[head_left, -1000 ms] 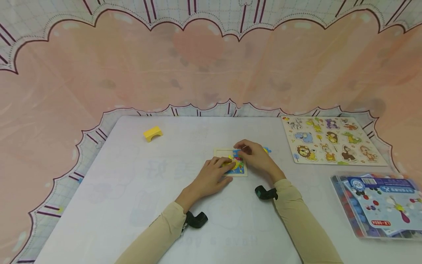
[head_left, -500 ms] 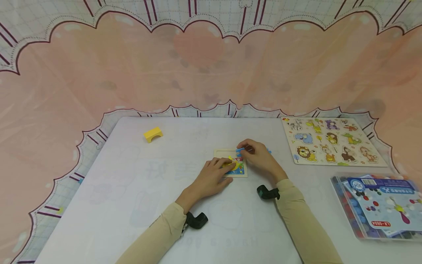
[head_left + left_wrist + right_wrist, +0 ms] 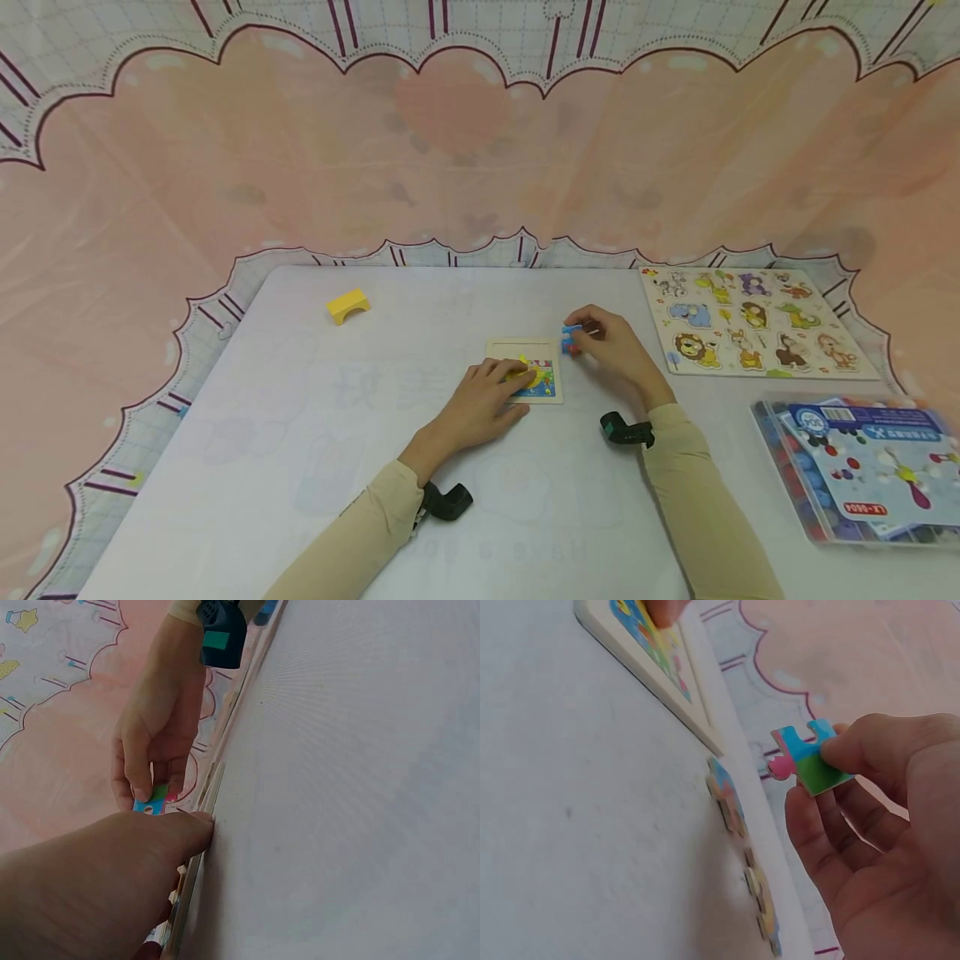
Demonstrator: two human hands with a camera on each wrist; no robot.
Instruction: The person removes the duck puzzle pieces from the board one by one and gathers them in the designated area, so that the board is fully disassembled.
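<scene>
My left hand lies with extended fingers over a small wooden jigsaw puzzle tray, on its colourful picture. In the left wrist view this hand hides much of the tray. Just to the right of the tray, my right hand pinches a puzzle piece between thumb and fingers. The right wrist view shows that piece as blue and green with a pink knob, raised off the table. Beyond the tray's corner there, loose puzzle pieces lie on the tabletop; my right hand covers them in the head view.
A yellow arch block sits at the back left of the white table. An animal puzzle board lies at the back right. In front of it stands a clear plastic box of coloured parts.
My right hand has lifted the puzzle piece out of the tray's upper right and carried it rightward and back, uncovering bare tray there. My left hand stays on the tray.
</scene>
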